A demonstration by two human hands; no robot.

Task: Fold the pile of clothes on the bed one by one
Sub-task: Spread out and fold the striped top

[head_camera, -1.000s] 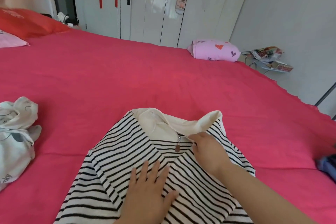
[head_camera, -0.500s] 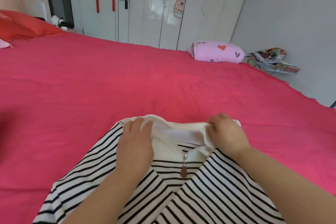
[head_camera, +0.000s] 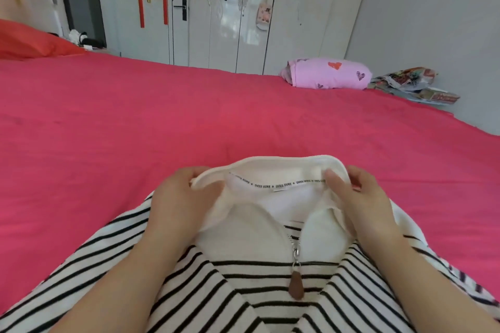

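A black-and-white striped top (head_camera: 243,292) with a cream collar (head_camera: 270,167) lies front-up on the pink bed (head_camera: 135,129), close to me. Its short zip with a brown pull (head_camera: 295,285) runs down from the neck. My left hand (head_camera: 178,202) pinches the left end of the collar. My right hand (head_camera: 359,200) grips the right end, thumb on the inside. The collar is lifted and spread between them, showing the printed neck tape.
A pink heart-print bundle (head_camera: 327,73) lies at the bed's far right edge. Printed bags (head_camera: 411,86) sit beyond it by the wall. A red pillow (head_camera: 32,43) is at the far left. White wardrobe doors (head_camera: 243,8) stand behind the bed.
Both hands went from pressing on the striped front to the collar, took hold of its two ends and spread it open. The view moved closer; the white garment on the left left the frame.
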